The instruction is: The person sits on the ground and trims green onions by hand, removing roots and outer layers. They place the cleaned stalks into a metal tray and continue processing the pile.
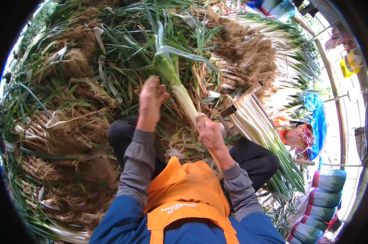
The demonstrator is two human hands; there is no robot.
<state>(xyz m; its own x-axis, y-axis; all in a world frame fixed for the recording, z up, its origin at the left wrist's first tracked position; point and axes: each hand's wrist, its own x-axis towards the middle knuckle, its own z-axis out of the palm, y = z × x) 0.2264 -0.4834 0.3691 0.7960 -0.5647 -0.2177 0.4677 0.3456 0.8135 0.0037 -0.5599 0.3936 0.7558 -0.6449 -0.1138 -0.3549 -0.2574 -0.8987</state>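
My right hand (209, 131) is closed round the lower white end of a leek-like green onion (184, 99), whose green leaves point up and away from me. Just left of the stalk is my left hand (152, 99), fingers apart and slightly blurred, not plainly gripping anything. Loose peeled leaves (184, 143) lie between my knees. To the right of my right hand, a metal frame (229, 113) holds a stack of clean white-stemmed green onions (251, 119), their green ends towards the lower right.
Unpeeled green onions with brown roots (71, 128) are heaped at left. Cleaned stalks (284, 52) lie in a row at upper right. Tied bundles (327, 192) are stacked at lower right. A blue plastic bag (316, 122) and reddish ties (307, 138) sit beyond the frame.
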